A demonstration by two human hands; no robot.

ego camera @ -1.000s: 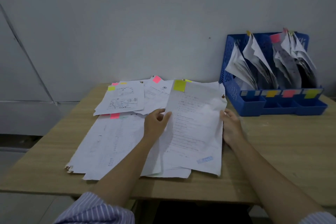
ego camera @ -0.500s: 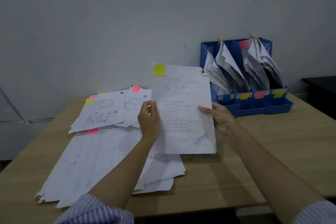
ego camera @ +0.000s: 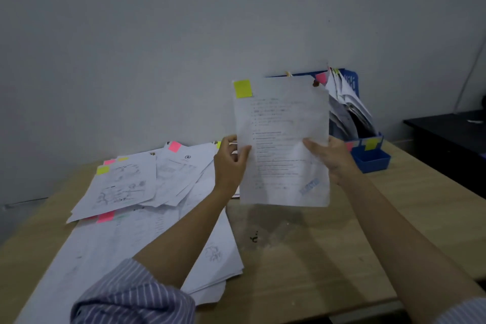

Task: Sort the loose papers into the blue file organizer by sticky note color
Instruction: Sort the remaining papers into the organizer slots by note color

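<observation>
A wooden table (ego camera: pixel 328 258) stands against a plain grey wall (ego camera: pixel 157 34). A dark table (ego camera: pixel 447 137) sits to its right. The light is dim.

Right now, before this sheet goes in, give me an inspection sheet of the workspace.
Surface: wooden table, small dark marks in front of the pile.
Job's things: held sheet upright above the table, yellow-green sticky note at its top left corner; blue file organizer at the back right, partly hidden by the sheet, already holding papers, with pink and yellow-green tabs visible on its front; paper pile at the left, carrying pink and yellow-green notes.
Clutter: nothing seen.
Grippers: left hand grips the sheet's left edge; right hand grips its right edge.
Cables: one thin line down the wall at the far right, possibly a cable.
Surroundings: plain grey wall; dark furniture at the right.
</observation>
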